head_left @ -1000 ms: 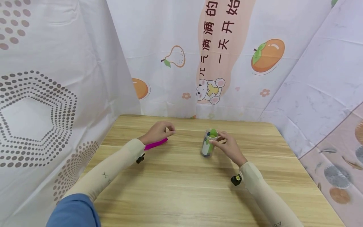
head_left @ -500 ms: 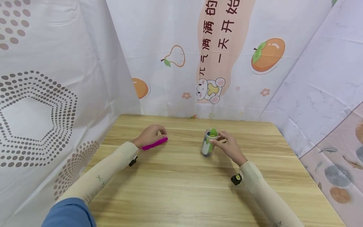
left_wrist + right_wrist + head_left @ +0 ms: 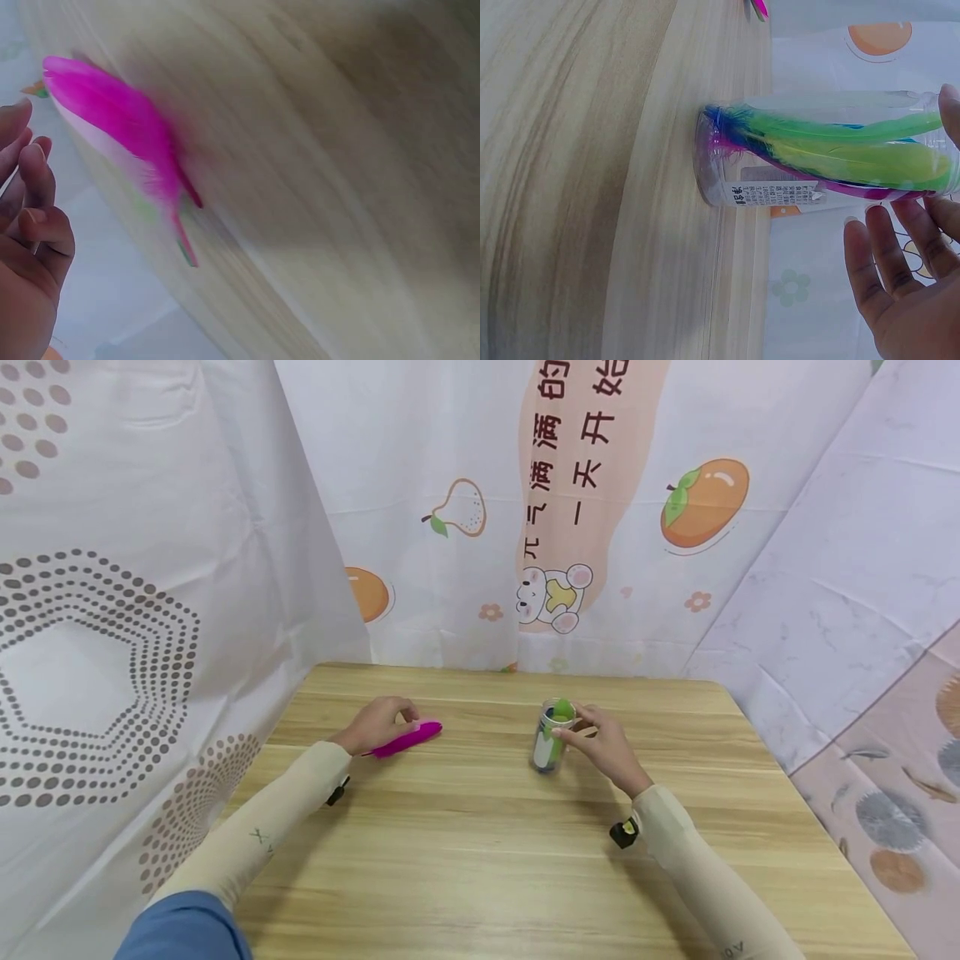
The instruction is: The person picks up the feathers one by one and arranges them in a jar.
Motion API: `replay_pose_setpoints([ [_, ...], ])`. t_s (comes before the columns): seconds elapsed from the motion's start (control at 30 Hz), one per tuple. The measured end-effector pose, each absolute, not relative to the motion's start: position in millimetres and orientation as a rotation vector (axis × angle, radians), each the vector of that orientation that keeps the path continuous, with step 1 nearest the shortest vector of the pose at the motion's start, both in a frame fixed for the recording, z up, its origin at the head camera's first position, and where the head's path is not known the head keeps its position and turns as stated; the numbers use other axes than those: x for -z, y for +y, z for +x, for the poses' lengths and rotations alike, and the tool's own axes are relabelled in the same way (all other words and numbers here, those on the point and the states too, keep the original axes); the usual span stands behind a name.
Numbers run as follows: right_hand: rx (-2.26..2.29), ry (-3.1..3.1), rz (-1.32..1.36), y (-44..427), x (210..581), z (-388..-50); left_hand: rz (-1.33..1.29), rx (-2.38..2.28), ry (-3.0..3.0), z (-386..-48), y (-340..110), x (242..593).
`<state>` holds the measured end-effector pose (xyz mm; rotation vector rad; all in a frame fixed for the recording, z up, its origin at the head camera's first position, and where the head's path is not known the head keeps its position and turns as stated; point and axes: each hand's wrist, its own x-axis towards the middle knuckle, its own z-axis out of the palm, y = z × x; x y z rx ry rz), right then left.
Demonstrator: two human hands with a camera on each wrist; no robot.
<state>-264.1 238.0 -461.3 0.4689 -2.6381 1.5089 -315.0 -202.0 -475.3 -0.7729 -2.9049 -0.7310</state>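
A magenta feather (image 3: 412,737) lies on the wooden table at the left. My left hand (image 3: 377,725) hovers beside it with loosely bent fingers; the left wrist view shows a gap between these fingers and the feather (image 3: 124,112). Near the middle, a clear plastic jar (image 3: 545,750) stands upright without a lid. Green, yellow-green, blue and magenta feathers (image 3: 840,154) fill it, and a white printed label (image 3: 772,193) is stuck to its side. With thumb and forefinger, my right hand (image 3: 606,752) holds the jar by its rim; the other fingers lie nearly straight along the outside.
The wooden table (image 3: 465,860) has light grain and ends at a printed curtain (image 3: 450,568) behind. More patterned cloth (image 3: 90,668) hangs along the left side, and marbled cloth (image 3: 862,568) along the right. A small black camera (image 3: 624,833) sits at my right wrist.
My left hand has moved left and slightly down, back along the magenta feather, uncovering more of it. My right hand and the jar have stayed in place.
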Motion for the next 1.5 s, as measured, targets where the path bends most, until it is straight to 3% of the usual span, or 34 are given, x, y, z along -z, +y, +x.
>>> replay_pose_setpoints([
  [1.5,-1.499,-2.675,0.47,237,458,-262,-0.649,0.61,-3.027,-315,-190,492],
])
